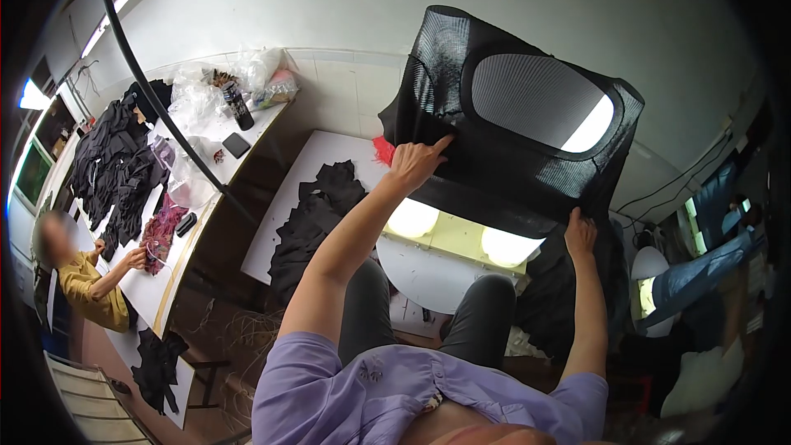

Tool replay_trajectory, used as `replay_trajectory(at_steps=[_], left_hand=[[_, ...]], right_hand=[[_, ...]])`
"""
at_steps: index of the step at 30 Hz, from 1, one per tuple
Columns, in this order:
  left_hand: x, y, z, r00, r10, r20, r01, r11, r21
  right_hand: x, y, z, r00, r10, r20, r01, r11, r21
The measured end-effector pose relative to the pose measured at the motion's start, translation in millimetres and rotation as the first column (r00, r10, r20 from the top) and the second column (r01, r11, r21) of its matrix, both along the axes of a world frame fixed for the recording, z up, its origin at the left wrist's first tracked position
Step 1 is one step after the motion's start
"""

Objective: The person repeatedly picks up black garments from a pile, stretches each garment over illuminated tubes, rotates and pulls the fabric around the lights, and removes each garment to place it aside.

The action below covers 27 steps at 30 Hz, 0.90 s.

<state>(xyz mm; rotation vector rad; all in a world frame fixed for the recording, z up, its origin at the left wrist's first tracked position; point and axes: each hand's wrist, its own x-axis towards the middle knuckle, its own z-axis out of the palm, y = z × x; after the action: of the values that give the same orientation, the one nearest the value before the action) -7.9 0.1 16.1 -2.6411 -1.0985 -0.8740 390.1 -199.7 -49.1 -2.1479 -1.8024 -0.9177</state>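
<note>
- The black garment point(494, 169) is stretching upright, spread out, just above two glowing lamps point(509, 247).
- The left hand point(418, 166) is touching it with an extended index finger; whether the other fingers are gripping, one cannot tell.
- The right hand point(581, 232) is grasping its lower edge.
- Dark cloth point(317, 227) is lying on a white table point(284, 189).

A pale purple, short-sleeved fabric top point(346, 404) is worn, marked at the front with a small dark motif point(372, 370) and fitted with a narrow matching placket point(439, 369). Below it, dark grey fabric trousers point(484, 313) are worn.
</note>
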Motion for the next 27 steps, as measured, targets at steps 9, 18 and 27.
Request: replay_trajectory(at_steps=[9,18,27], left_hand=[[-21,0,-8,0.996,0.023,-0.082,-0.023,1.0,-0.001],[-37,0,-7,0.998,-0.013,-0.065,0.013,1.0,-0.004],[-28,5,25,0.974,-0.121,0.194,0.057,0.95,0.306]], right_hand=[[-7,-2,-2,0.997,0.079,-0.016,-0.077,0.995,0.066],[-4,-1,-20,0.99,0.069,-0.124,-0.062,0.996,0.061],[-31,7,48,0.962,0.21,-0.175,-0.144,0.933,0.329]])
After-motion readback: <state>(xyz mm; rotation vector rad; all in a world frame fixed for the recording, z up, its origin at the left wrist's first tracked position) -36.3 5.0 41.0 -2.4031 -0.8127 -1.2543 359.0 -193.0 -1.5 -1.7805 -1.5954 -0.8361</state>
